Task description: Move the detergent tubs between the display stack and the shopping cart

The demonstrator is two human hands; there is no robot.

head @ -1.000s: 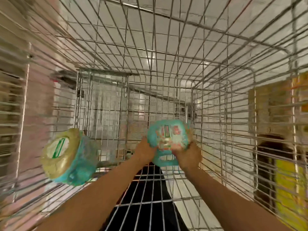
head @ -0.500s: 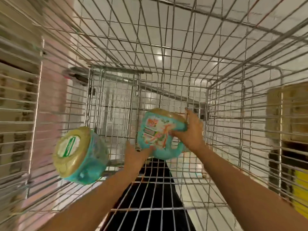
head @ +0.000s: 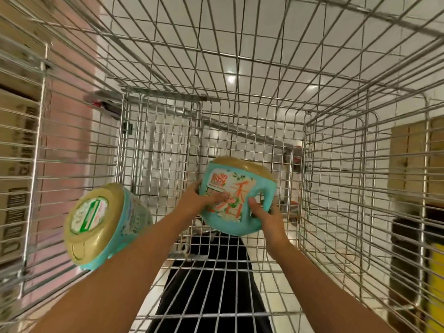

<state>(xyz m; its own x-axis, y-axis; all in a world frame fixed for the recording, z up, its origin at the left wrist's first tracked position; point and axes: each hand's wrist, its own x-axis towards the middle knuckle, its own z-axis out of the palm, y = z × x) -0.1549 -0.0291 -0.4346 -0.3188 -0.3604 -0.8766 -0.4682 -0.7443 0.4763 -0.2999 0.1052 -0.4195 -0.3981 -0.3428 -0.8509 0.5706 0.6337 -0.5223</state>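
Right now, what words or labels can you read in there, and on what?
"Baby", probably: red patch on the held tub, gripped by left hand and right hand.
Big orange Chinese characters, same tub: I cannot read them surely.
Green lid label, lying tub: too blurred.
Print on cardboard boxes: too blurred.

Two teal detergent tubs [head: 236,200] [head: 105,227], two hands [head: 192,203] [head: 266,218], one wire shopping cart [head: 305,164].

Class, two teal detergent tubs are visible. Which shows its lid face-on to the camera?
The left tub, untouched; the held tub, gripped by the left hand and right hand, shows its printed label instead.
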